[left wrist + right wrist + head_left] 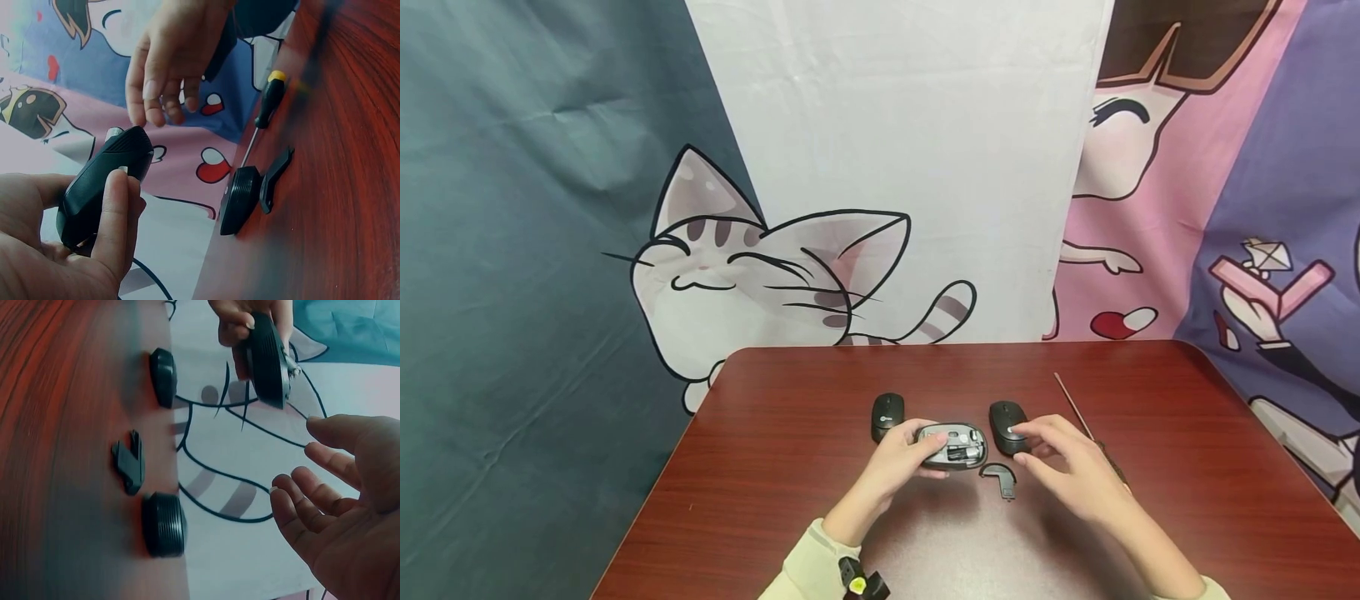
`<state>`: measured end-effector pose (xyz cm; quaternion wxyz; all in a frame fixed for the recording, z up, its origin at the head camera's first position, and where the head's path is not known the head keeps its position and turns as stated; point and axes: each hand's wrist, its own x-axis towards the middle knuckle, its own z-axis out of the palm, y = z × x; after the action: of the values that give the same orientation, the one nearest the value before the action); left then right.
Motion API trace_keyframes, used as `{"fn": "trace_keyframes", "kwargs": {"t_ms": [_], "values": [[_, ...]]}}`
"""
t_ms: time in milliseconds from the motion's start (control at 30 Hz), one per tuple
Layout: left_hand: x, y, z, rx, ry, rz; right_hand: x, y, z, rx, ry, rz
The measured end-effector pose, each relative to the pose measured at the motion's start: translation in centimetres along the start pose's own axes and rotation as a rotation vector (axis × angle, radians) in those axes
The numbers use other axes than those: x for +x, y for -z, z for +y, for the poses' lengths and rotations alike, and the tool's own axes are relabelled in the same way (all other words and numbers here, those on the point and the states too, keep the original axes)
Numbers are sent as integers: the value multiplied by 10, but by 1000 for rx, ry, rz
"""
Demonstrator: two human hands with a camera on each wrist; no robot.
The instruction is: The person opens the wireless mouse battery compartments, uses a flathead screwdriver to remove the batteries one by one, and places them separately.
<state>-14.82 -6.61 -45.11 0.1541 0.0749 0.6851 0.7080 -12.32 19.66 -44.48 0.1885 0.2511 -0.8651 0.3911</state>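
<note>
My left hand [897,460] grips a black computer mouse [934,460] above the table, its underside turned up and the battery compartment uncovered. A silver battery end [114,133] juts out of that compartment in the left wrist view. To the right, my right hand [1078,473] is held in the air with its fingers spread and slightly bent, nothing between them. In the right wrist view its fingertips are apart from the held mouse. The loose black battery cover [1004,482] lies on the table between the hands.
A second black mouse [1006,427] rests on the table just beyond the right fingertips. Behind the left hand sits a third black mouse [887,414]. A screwdriver [1074,406] lies at the right, partly hidden by the right hand. A printed curtain [887,150] hangs behind the brown table [760,483].
</note>
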Motion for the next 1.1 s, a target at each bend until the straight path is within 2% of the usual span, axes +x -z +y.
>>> {"fn": "trace_keyframes", "kwargs": {"t_ms": [433, 800, 1100], "values": [[-1, -7, 1, -6, -16, -25, 4, -11, -16, 41, 62, -30], [-1, -8, 1, 7, -12, -30, 6, -17, -18, 54, 76, -60], [-1, -9, -1, 0, -22, -25, 6, -23, -19, 53, 84, -27]]}}
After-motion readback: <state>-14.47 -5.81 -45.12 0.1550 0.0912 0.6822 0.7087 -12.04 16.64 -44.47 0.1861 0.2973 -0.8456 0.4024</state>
